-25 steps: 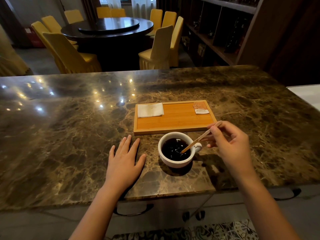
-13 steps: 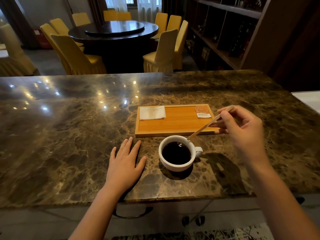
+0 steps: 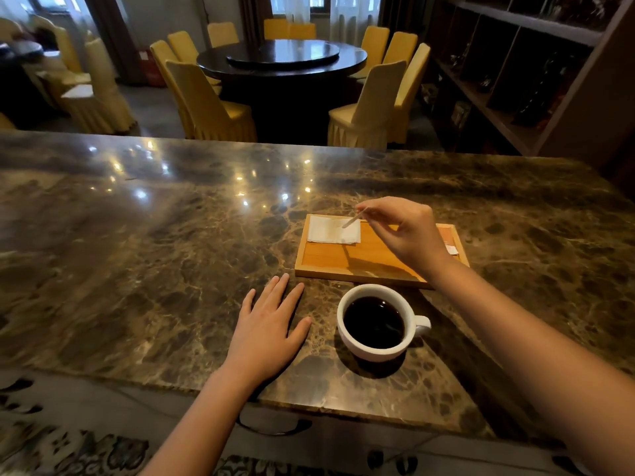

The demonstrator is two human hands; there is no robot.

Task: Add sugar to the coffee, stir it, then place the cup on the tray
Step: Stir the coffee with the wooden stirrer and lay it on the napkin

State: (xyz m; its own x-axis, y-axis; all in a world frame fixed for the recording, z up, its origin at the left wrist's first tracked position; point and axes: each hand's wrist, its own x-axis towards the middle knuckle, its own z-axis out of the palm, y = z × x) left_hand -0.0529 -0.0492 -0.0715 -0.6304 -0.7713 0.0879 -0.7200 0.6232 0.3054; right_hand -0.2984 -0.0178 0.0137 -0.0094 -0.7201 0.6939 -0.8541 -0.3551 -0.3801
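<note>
A white cup (image 3: 357, 348) of black coffee stands on the marble counter, handle to the right. Just behind it lies a wooden tray (image 3: 330, 261). My right hand (image 3: 409, 235) hovers over the tray and pinches a thin wooden stir stick (image 3: 354, 218). The stick's tip points down onto a white napkin (image 3: 326, 231) at the tray's left end. An opened sugar packet (image 3: 450, 247) lies at the tray's right end, partly hidden by my hand. My left hand (image 3: 268, 324) rests flat on the counter, left of the cup, fingers spread.
The marble counter (image 3: 154, 269) stretches wide to the left and behind the tray. Its front edge runs just below the cup. Beyond the counter stand a round dark table (image 3: 281, 60) with yellow chairs and a dark shelf unit (image 3: 522, 63) at the right.
My right hand lifted the stir stick out of the coffee and carried it back and left over the tray to the napkin. The left hand stayed flat. The cup has not moved.
</note>
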